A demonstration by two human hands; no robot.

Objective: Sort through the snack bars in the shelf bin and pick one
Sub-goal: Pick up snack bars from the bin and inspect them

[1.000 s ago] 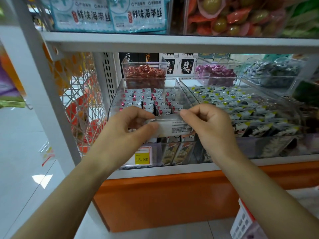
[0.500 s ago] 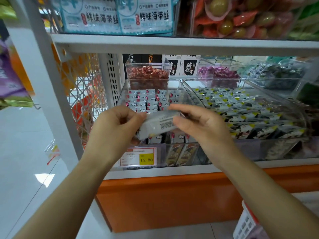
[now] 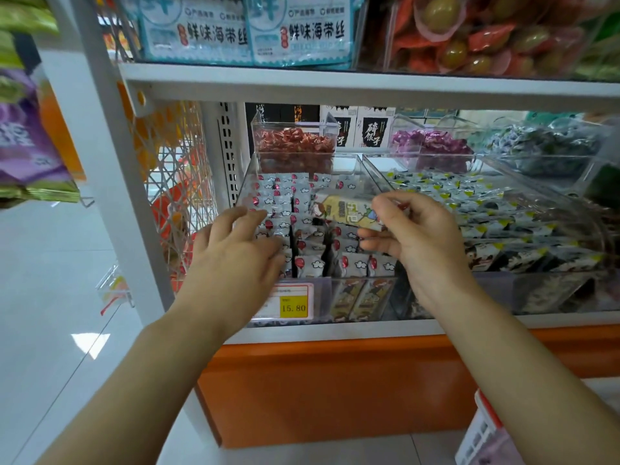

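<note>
Fingers (image 3: 373, 245) curled, pinching one snack bar (image 3: 345, 209) in the right hand (image 3: 422, 236) above the clear bin (image 3: 323, 298); fingers (image 3: 255, 219) straight and spread, left hand (image 3: 235, 256) touching the small packs (image 3: 312, 263) inside.

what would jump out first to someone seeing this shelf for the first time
The two bare hands at the centre draw the eye. The right hand pinches a yellowish snack bar above the clear bin, while the left hand spreads its fingers over the red-and-white packets packed inside it. Just below, on the bin's front, a yellow price tag reads 15.80, with the bright orange shelf base beneath it.
</note>
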